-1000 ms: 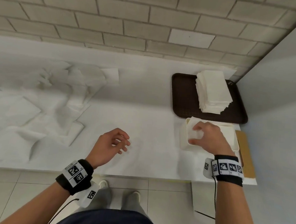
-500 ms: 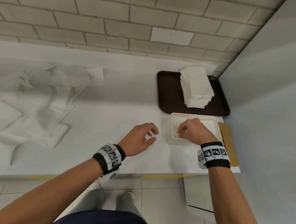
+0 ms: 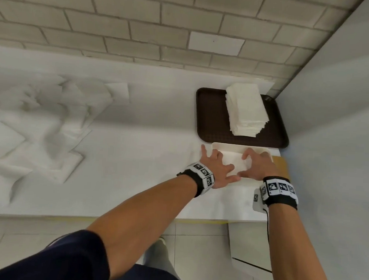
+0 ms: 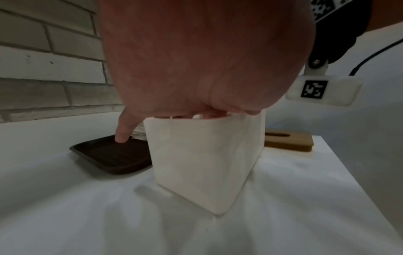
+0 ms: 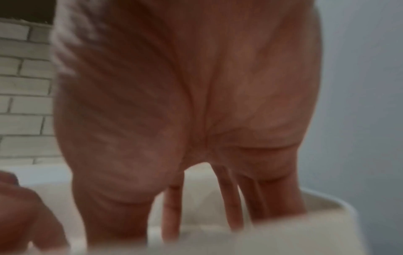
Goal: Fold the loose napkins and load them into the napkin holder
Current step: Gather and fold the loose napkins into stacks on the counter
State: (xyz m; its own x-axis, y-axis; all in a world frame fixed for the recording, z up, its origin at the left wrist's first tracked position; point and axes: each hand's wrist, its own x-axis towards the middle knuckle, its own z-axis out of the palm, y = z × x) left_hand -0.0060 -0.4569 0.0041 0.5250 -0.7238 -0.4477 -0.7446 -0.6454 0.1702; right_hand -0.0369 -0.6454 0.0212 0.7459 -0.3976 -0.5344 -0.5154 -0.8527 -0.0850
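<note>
The white napkin holder stands open-topped at the counter's right end, in front of the brown tray. A white folded napkin lies inside it. My left hand is spread over the holder's left half, several fingers inside, and one finger hangs outside its left wall. My right hand covers the right half; in the right wrist view its straight fingers reach down inside the holder. Neither hand grips anything. A pile of loose napkins lies at the far left.
A tall stack of folded napkins sits on the tray. A wooden lid lies flat just right of the holder, against the grey side wall. A brick wall backs the counter. The counter edge runs in front of me.
My left hand has moved right from the bare counter onto the holder and spread out. My right hand has stayed at the holder, its fingers now reaching down inside.
</note>
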